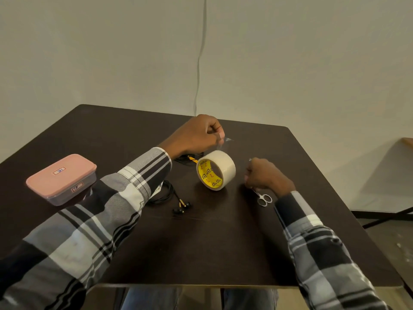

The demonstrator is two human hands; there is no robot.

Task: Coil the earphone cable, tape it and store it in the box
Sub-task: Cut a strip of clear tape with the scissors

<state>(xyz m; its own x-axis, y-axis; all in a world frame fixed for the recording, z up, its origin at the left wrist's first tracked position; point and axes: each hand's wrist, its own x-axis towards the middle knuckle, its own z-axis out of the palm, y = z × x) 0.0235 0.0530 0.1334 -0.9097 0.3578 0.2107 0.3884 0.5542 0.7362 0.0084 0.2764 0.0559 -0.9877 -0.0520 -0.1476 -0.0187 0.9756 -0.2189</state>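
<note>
A roll of clear tape (216, 170) with a yellow core stands on edge in the middle of the dark table (201, 242). My left hand (196, 134) is above and behind it, pinching the free end of the tape (224, 142) pulled up from the roll. My right hand (266, 174) is to the right of the roll, closed around small silver scissors (263, 198), whose handles stick out toward me. The black earphone cable (166, 193) lies partly under my left sleeve, its two earbuds (181, 208) in front of the roll. A pink-lidded box (61, 177) sits shut at the left.
A black and yellow item (190, 158) lies behind the tape roll, mostly hidden by my left wrist. A thin cord (199, 63) runs down the wall behind the table. The table edge is close on the right, with floor beyond.
</note>
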